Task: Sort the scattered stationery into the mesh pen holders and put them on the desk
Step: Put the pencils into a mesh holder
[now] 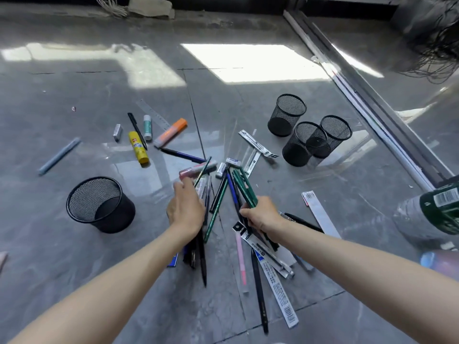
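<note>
Pens, pencils and packaged refills lie scattered in a pile [223, 194] on a grey tiled floor. My right hand [260, 214] grips a bundle of green pencils [244, 187] above the pile. My left hand [185, 206] reaches over dark pens [201, 254], fingers curled down among them; what it holds is hidden. A wide black mesh holder [99, 204] stands at the left. Three tall mesh holders [288, 115] [304, 144] [334, 135] stand together at the upper right.
A yellow glue stick [138, 150], orange highlighter [171, 132], white glue stick [147, 124], eraser [117, 132] and grey pen [59, 156] lie at the left. A plastic bottle [432, 207] lies at the right edge. A metal door track [360, 95] runs diagonally.
</note>
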Tool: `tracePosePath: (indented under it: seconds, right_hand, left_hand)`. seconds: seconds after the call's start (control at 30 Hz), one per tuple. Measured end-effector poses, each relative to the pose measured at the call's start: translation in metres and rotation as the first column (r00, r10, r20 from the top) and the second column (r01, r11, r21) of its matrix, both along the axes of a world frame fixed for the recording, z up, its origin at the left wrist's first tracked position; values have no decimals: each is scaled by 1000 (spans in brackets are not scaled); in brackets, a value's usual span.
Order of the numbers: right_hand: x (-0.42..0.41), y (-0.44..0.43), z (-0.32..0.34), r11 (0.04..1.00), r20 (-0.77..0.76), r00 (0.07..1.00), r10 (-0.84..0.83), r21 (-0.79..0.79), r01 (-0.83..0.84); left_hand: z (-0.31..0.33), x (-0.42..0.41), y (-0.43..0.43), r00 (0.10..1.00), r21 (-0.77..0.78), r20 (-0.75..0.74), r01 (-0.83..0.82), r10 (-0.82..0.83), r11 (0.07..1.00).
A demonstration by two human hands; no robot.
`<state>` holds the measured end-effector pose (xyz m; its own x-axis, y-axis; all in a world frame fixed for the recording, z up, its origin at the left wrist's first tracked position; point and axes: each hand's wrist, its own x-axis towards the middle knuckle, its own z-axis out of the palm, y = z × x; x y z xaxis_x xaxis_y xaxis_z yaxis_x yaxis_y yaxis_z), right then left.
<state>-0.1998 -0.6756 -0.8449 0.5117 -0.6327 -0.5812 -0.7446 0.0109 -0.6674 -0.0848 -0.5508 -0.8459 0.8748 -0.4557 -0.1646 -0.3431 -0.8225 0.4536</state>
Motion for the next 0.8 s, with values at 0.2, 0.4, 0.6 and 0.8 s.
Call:
tracePosePath:
  seconds: [0.2,0.4,0.6,0.8]
  right_hand:
    - [-1,14,-7,998,40,998,-55,-21,56]
    - [-9,15,-9,984,56,983,-178,-12,179]
    - [-14,25,-7,951,182,944,-276,197,240]
    - [-6,37,9,813,206,873,-441,504,292]
  left_hand:
    - [-3,-35,-20,985,115,-123,134,-119,984]
    - [-6,-46,-22,979,284,-69,205,-194,937]
    - [14,-33,-11,943,-67,-287,156,-169,985]
    - [28,-56,-7,736,-412,-637,-74,-229,908]
